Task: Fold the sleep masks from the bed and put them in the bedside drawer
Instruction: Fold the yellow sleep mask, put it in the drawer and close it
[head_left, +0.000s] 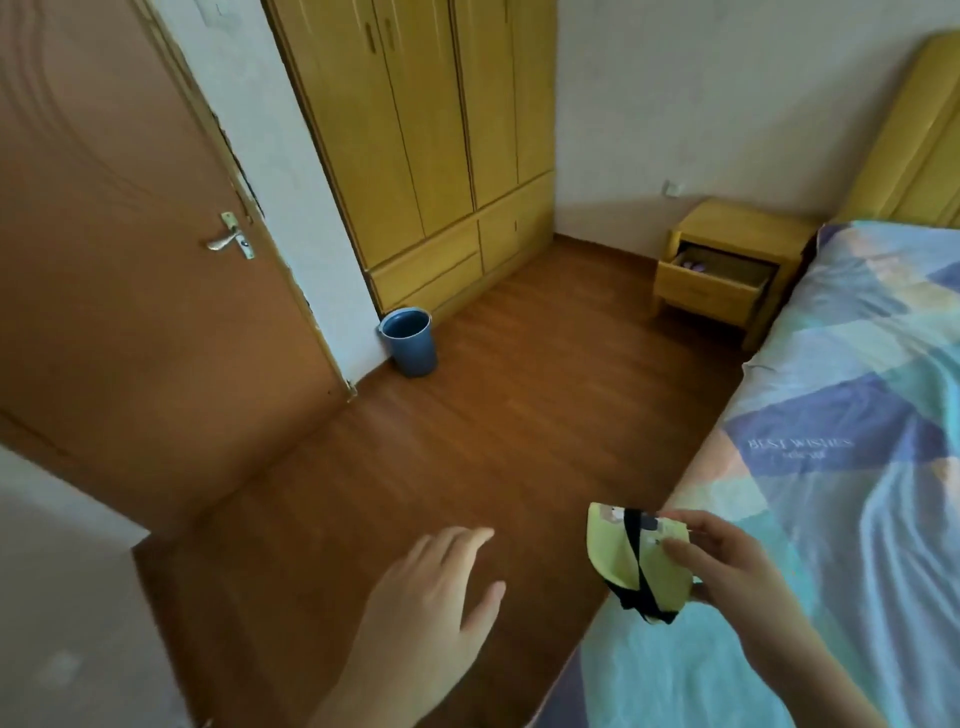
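- The right hand (727, 566) has its grip clamped on a pale green sleep mask (636, 561) that looks already folded, black strap wrapped round it, held over the bed's near edge.
- The left hand (431, 592) hangs empty over the floor, its grip apart with fingers spread.
- No other mask shows on the visible stretch of the bed (857, 415); its right side is out of view, so more may remain.
- The wooden floor (467, 415) along the bed's left edge is bare, giving an open path.
- At the far end, beside the headboard corner, the bedside drawer (711, 280) stands pulled open, something purplish inside; stowing this mask is likely next.
- A blue bin (408, 343) sits clear of that path.
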